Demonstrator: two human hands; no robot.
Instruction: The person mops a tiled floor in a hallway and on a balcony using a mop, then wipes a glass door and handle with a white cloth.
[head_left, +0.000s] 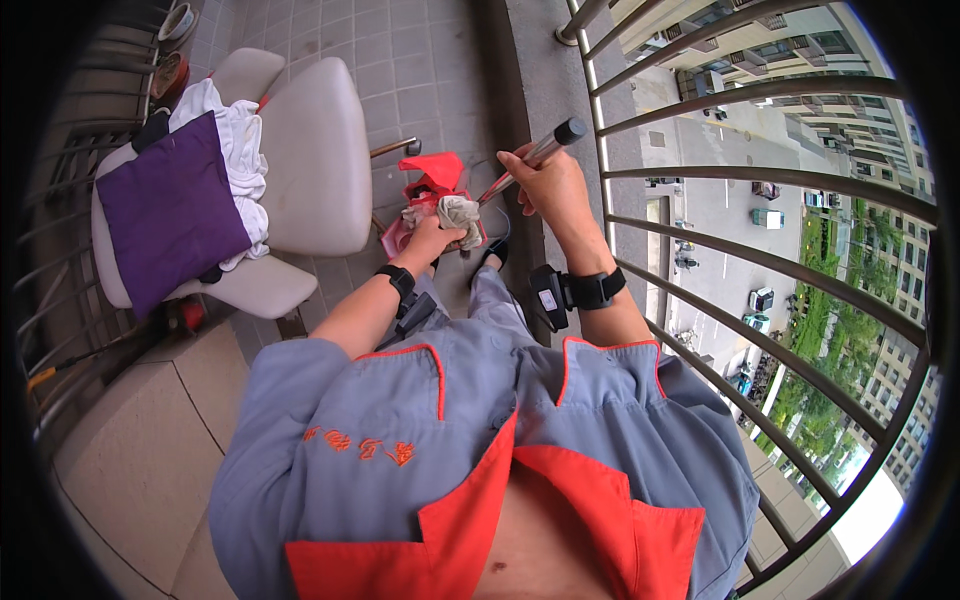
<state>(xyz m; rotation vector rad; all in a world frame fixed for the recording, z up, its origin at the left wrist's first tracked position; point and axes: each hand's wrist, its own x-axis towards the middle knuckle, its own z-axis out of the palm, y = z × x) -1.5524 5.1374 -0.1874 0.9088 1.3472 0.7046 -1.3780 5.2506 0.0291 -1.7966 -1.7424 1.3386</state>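
My left hand (431, 241) grips a crumpled pale cloth (459, 219) low in front of me. Behind and under the cloth is a red plastic bag (435, 171) at a pink-red container (391, 238), whose kind I cannot tell. In my right hand (546, 180) is a metal pole (551, 144) with a dark end cap, held at a slant near the railing. The pole has a red part below the hand, and its lower end reaches down beside the cloth. Both wrists wear black straps with small devices.
A pale padded chair (319, 165) stands to the left, bearing a purple cushion (172, 214) and a white cloth (244, 161). Plant pots (171, 75) stand beyond it. A metal railing (757, 176) runs along the right above a ledge (551, 67), with a street far below.
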